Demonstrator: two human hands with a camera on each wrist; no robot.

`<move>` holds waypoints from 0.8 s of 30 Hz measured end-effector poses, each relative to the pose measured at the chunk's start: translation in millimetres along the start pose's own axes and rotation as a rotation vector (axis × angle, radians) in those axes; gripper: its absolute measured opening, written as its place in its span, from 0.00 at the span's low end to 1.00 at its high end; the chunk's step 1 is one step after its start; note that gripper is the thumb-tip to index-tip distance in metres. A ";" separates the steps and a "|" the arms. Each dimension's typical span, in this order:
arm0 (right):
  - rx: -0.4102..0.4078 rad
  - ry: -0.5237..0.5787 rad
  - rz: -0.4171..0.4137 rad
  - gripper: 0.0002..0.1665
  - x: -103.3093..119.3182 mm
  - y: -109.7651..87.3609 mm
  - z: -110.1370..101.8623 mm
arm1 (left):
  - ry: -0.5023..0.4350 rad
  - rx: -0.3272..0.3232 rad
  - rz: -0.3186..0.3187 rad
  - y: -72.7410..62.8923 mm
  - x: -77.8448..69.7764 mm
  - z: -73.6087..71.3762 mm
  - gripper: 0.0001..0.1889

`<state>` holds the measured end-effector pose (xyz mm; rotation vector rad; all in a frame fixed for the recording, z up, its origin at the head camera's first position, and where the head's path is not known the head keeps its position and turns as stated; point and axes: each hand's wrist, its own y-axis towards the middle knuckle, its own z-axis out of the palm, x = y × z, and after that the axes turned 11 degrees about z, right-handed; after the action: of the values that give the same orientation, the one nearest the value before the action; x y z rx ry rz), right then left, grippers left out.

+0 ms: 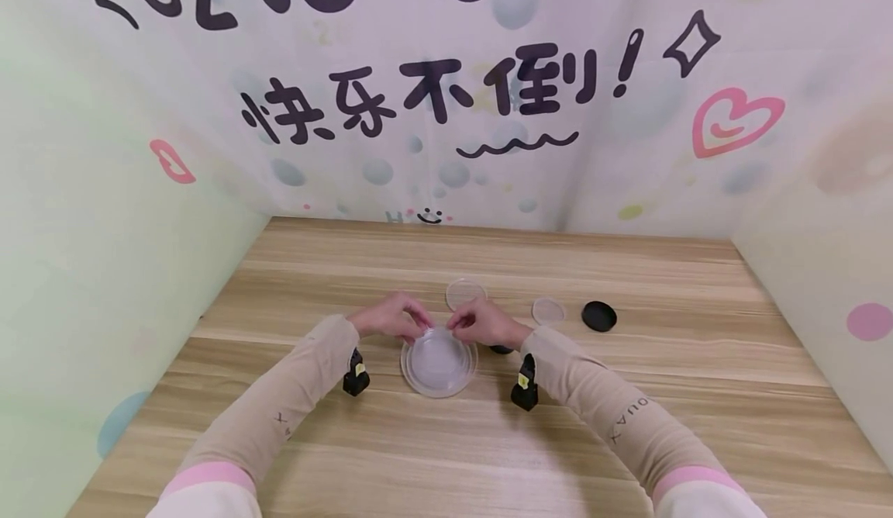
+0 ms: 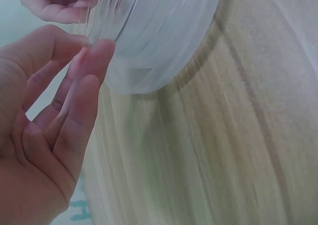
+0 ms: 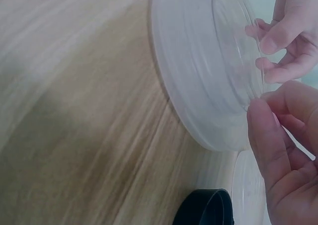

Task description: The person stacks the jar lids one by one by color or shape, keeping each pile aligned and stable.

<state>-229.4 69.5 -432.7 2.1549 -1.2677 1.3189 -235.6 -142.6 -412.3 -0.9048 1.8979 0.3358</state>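
A person's left grip (image 1: 394,319) and right grip (image 1: 490,322) pinch the far rim of a clear round dish (image 1: 439,357), thumbs and fingertips closed on its thin edge, over a wider clear dish (image 1: 441,393) on a wooden desk (image 1: 432,460). Beyond lie two clear discs (image 1: 548,311); a black dish (image 1: 599,316) sits to their right, another black dish (image 1: 501,350) half hidden by the right wrist.

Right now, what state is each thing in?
Clear round dishes: stacked
Left grip: pinching their top rim
Right grip: pinching their top rim
Larger clear disc: flat on table
Smaller clear disc: flat on table
Far-right black cap: on table
Nearer black cap: on table, partly hidden in head view
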 end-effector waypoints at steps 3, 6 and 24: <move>-0.001 -0.004 -0.010 0.07 -1.9 0.7 0.9 | -0.004 -0.010 -0.008 -0.2 0.6 1.0 0.12; -0.009 -0.017 -0.028 0.07 -2.8 1.0 1.6 | -0.003 -0.019 0.000 -0.5 2.0 1.7 0.12; -0.011 -0.073 0.055 0.07 0.5 0.8 2.9 | 0.022 -0.016 0.043 -1.4 6.1 5.1 0.12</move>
<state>-228.4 66.8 -433.9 2.1940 -1.3676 1.2615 -232.8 -143.3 -419.8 -0.8821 1.9399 0.3688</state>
